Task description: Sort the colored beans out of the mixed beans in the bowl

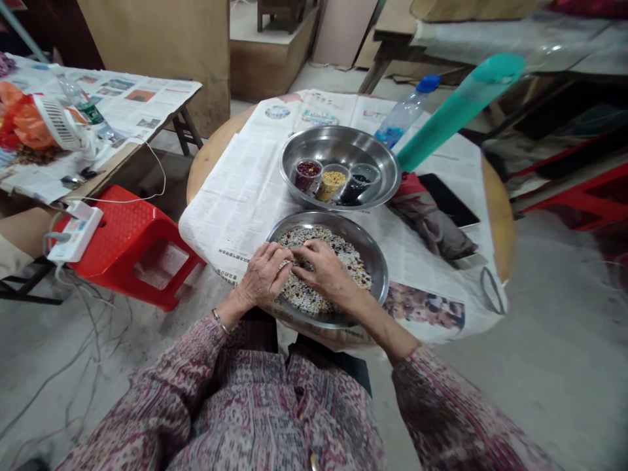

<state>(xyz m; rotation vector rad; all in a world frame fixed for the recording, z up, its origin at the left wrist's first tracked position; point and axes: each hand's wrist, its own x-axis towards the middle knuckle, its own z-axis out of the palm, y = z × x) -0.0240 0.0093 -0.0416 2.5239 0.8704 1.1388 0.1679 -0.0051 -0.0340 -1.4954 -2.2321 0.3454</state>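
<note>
A steel plate (373,252) full of mixed beans (350,258) sits at the near edge of a round table covered in newspaper (245,190). My left hand (262,275) rests on the plate's left rim, fingers curled into the beans. My right hand (326,271) lies over the middle of the beans, fingertips meeting the left hand's. Whether either pinches a bean is hidden. Behind stands a steel bowl (380,157) holding three small cups: red beans (307,171), yellow beans (332,182) and dark beans (357,183).
A teal bottle (456,111) and a clear blue-capped bottle (405,116) stand behind the bowl. A folded cloth (434,226) and a dark tablet (449,199) lie at right. A red plastic stool (132,242) with a power strip (73,229) stands left, beside another papered table (132,98).
</note>
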